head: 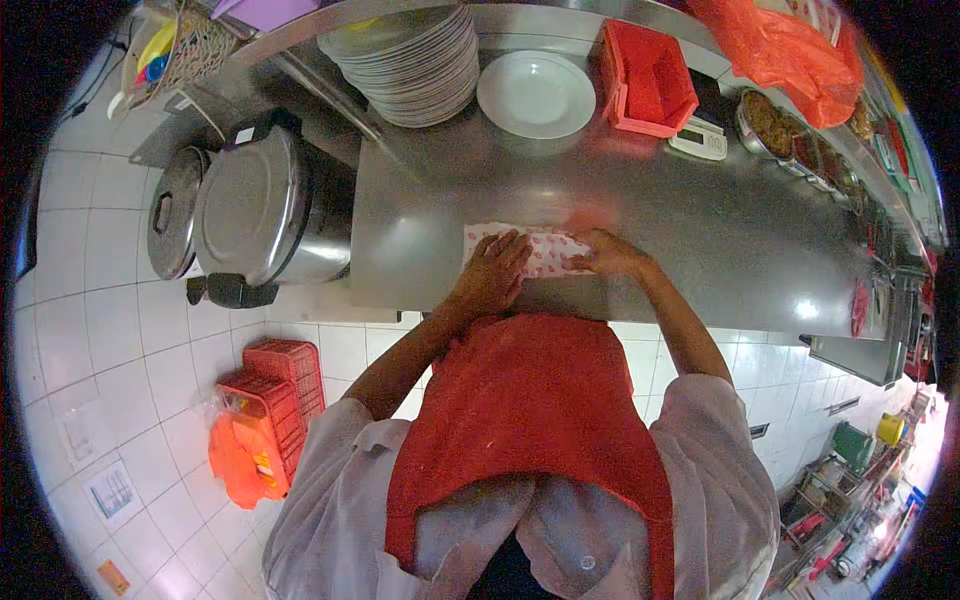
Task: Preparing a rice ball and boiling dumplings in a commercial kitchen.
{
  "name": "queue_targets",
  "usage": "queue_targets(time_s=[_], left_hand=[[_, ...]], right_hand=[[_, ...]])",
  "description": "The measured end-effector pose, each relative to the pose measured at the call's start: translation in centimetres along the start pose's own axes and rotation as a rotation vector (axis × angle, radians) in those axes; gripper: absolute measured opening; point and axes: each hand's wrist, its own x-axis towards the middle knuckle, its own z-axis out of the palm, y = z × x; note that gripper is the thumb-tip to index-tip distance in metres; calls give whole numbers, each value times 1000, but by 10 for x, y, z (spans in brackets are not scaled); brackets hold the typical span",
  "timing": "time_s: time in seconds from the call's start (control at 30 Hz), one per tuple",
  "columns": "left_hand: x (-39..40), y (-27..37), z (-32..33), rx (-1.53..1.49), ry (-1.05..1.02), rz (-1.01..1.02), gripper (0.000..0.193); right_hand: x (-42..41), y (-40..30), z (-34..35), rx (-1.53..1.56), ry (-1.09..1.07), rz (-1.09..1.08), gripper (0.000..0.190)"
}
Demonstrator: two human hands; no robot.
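A white paper sheet with a red print (551,253) lies flat near the front edge of the steel worktop (600,180). It forms a long strip in front of the red apron (532,390). My left hand (499,266) rests palm down across the left part of the paper, fingers pointing away from me. At the right end my right hand (611,253) touches the paper, its thumb and fingers spread over it. Whether those fingers pinch the paper is unclear. Both palms hide parts of the sheet, and anything under it is out of sight.
Behind the paper stand stacked plates (412,75), a white plate (536,94), a red plastic bin (649,82) and a digital scale (697,139). Food containers (776,131) line the back right. A large lidded steel pot (255,202) is on the left, above red crates (281,390).
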Motion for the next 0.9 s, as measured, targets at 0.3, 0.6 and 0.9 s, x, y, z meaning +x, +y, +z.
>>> queue_targets(time_s=[0.3,0.6,0.9], left_hand=[[2,-13,-5,-67,-31,69,48],[3,-16,-9,-128,50,92,45],[3,-21,-4,-111,24,107,46]], right_hand=[[3,41,18,386,116,319,26],[-13,16,-4,608,353,-88,29],[-10,51,32,701,614,46,28]])
